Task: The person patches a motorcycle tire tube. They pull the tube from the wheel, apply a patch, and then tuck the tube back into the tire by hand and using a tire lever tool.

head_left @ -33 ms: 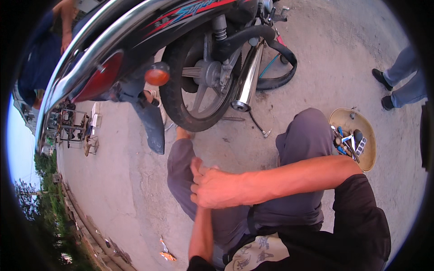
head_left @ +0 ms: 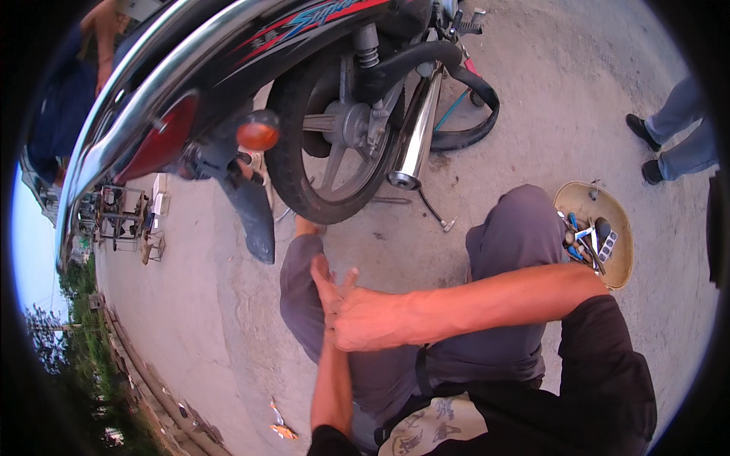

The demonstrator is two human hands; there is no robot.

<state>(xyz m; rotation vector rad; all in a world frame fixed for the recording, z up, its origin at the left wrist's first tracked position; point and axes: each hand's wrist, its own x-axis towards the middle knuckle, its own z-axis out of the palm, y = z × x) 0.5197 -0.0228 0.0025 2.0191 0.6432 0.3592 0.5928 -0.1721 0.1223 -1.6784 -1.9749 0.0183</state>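
Over my lap, my right hand (head_left: 369, 318) lies across my left hand (head_left: 324, 287), its fingers curled round the left one near the wrist. The fingers of my left hand stretch forward past it; part of its palm is hidden. No tool shows in either hand. In front of my knees stands a black and red motorcycle (head_left: 304, 38), its rear wheel (head_left: 346, 125) and chrome exhaust pipe (head_left: 417, 129) facing me. A black inner tube or tyre (head_left: 475, 137) hangs in a loop to the ground beside the exhaust.
To my right, a tan bowl-shaped tray (head_left: 620, 251) holds several tools. Another person's legs (head_left: 680, 140) stand at the far right. Behind the motorcycle's tail is a person in dark clothes (head_left: 57, 106). Orange and white litter (head_left: 283, 429) lies at the lower left. A metal cart (head_left: 122, 216) stands farther off.
More of my left hand's stretched fingers now shows, and my right hand has slid slightly toward the left wrist. The motorcycle's tail and orange turn signal have shifted a little left.
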